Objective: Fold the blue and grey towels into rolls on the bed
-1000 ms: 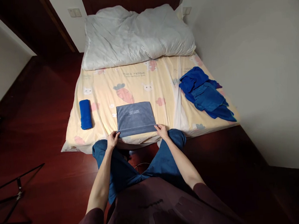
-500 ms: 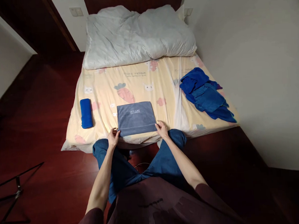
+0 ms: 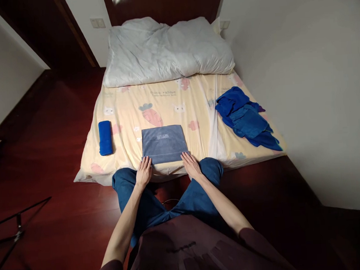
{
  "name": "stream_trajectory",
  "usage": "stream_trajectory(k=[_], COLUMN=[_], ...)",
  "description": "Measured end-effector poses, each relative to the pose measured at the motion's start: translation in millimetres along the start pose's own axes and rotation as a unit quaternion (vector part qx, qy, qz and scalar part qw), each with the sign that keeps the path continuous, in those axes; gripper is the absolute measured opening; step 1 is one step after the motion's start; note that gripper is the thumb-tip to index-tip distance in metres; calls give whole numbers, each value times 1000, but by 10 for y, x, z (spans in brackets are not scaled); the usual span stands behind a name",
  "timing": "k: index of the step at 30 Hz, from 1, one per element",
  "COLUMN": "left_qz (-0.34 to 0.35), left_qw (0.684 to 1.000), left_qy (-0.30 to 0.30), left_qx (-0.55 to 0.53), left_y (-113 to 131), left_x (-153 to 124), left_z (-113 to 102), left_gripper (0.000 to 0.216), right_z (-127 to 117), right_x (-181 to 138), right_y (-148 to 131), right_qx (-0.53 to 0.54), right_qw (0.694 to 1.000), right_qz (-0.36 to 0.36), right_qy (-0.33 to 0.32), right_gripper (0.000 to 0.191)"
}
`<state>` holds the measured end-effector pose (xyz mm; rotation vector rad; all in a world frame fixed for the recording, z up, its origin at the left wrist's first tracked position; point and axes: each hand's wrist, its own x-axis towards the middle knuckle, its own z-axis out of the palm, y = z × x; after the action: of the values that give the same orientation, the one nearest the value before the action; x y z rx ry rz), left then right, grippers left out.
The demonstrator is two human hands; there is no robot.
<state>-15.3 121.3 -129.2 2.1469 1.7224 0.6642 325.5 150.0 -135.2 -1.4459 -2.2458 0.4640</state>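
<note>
A grey-blue towel [image 3: 163, 142] with white lettering lies flat near the front edge of the bed, a narrow strip folded over along its near side. My left hand [image 3: 144, 170] rests flat on the left end of that strip, fingers stretched out. On the right end lies my right hand [image 3: 190, 164], also flat and extended. Neither hand grips the cloth. To the left lies a blue folded towel [image 3: 105, 138], compact and rectangular. A loose heap of blue cloths [image 3: 246, 120] sits on the right side of the bed.
The bed carries a yellow sheet [image 3: 123, 114] with carrot and rabbit prints. A bunched white quilt [image 3: 168, 49] fills its far end. Black metal stand legs [image 3: 19, 234] are on the dark red floor at left. A white wall [image 3: 312, 92] borders the right side.
Both hands have gone from pinching the towel's near corners to lying flat on its folded strip, slightly further inward. The view has tilted up a little.
</note>
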Motion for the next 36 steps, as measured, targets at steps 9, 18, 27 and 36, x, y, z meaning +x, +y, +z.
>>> stream_trajectory(k=[9,18,27,36], left_qz=[12,8,38,96], left_qw=[999,990,985,991], left_qy=[-21,-78,-99,-75], left_qx=[25,115,134,52], left_y=[-228,-296,-284,-402], left_x=[135,372,283,-24], left_z=[-67,-131,-247,-361], left_gripper=[59,59,61,57], right_z=[67,-11,-18,-116], right_x=[110,337,197,-30], right_y=[172,299,264,157], right_qx=[-15,-119,-90,-13], right_qw=[1000,991,996,1000], right_qz=[17,-4,-7,-9], right_qy=[16,-54,-20,10], right_gripper=[56,62,67,66])
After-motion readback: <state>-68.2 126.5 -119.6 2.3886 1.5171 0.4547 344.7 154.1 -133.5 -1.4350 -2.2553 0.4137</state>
